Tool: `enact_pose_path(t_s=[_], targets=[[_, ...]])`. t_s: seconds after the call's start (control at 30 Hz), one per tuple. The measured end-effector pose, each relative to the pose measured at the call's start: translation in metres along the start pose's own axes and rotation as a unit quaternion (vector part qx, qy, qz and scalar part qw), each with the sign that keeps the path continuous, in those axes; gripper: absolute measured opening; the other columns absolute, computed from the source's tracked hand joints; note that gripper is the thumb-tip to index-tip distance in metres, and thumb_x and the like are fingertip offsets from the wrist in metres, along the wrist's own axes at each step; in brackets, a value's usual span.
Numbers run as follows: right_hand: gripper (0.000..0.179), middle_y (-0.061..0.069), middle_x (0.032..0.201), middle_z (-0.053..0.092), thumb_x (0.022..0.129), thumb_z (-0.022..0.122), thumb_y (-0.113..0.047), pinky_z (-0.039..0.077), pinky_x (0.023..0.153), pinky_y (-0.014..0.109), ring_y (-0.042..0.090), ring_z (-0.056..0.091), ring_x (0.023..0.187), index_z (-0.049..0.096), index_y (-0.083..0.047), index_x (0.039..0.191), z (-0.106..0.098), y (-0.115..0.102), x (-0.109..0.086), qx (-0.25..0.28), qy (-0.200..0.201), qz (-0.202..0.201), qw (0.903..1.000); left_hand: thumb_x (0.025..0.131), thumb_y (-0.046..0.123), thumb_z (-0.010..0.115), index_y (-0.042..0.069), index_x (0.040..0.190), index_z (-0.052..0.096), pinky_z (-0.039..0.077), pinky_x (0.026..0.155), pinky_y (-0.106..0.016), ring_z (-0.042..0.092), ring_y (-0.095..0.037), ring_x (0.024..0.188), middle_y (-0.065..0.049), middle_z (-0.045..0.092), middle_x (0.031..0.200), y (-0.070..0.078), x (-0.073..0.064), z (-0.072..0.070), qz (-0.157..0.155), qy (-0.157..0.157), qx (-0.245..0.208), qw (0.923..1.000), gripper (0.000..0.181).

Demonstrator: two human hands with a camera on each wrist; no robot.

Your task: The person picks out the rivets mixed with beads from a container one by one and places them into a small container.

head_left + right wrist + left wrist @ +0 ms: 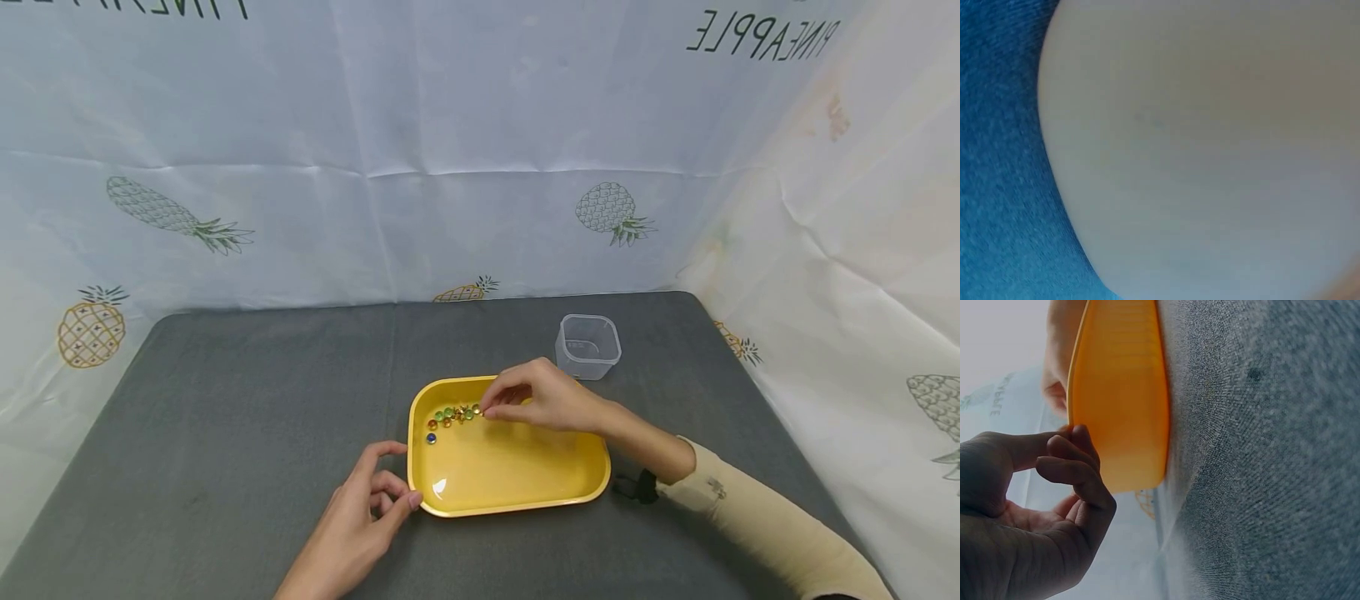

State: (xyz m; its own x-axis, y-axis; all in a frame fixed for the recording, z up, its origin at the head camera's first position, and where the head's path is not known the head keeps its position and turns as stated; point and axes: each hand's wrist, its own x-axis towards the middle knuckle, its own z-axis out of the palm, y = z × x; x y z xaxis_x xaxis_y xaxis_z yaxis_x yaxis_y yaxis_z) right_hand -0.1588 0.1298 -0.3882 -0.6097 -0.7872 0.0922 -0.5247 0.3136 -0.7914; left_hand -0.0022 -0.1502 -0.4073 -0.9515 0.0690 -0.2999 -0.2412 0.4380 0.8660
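A yellow tray (517,479) lies on the grey table. Near its far left corner several small shiny beads form a bent row: green beads (448,412), amber beads (432,425), gold pieces and one blue bead (431,437). My right hand (543,396) reaches over the tray's far rim, thumb and index fingertips pinched together on a small bead at the row's right end; the fingers mostly cover it. With thumb and fingers my left hand (360,517) holds the tray's left rim near the front corner. The left wrist view shows these fingertips at the tray's orange-looking wall (1119,394).
A clear plastic container (588,346) stands behind the tray on the right, close to my right hand. White pineapple-print cloth (390,233) hangs along the back and sides. The right wrist view is mostly filled by a blurred pale surface (1197,156).
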Motion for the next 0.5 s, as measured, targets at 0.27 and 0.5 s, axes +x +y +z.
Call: enact_pose_path(t_s=[0.27,0.5], targets=[[0.010,-0.001,0.102,0.082,0.097,0.083,-0.012,0.065,0.085,0.028,0.006,0.074,0.089,0.083,-0.012,0.107,-0.010,-0.002,-0.006,-0.001,0.021,0.012,0.9997,0.101,0.016,0.079,0.012,0.150,0.047,0.044,0.057,-0.026,0.057,-0.012,0.062,0.000,0.074,0.091,0.000,0.001,0.000,-0.001,0.000,0.003,1.0000,0.059],[0.010,-0.001,0.102,0.081,0.098,0.081,-0.012,0.065,0.085,0.029,0.017,0.076,0.087,0.083,-0.010,0.108,-0.019,-0.004,-0.010,-0.002,0.048,0.004,0.9988,0.101,0.015,0.078,0.012,0.150,0.047,0.044,0.057,-0.026,0.057,-0.012,0.062,0.000,0.074,0.091,0.000,0.001,0.000,-0.001,0.000,0.000,1.0000,0.059]])
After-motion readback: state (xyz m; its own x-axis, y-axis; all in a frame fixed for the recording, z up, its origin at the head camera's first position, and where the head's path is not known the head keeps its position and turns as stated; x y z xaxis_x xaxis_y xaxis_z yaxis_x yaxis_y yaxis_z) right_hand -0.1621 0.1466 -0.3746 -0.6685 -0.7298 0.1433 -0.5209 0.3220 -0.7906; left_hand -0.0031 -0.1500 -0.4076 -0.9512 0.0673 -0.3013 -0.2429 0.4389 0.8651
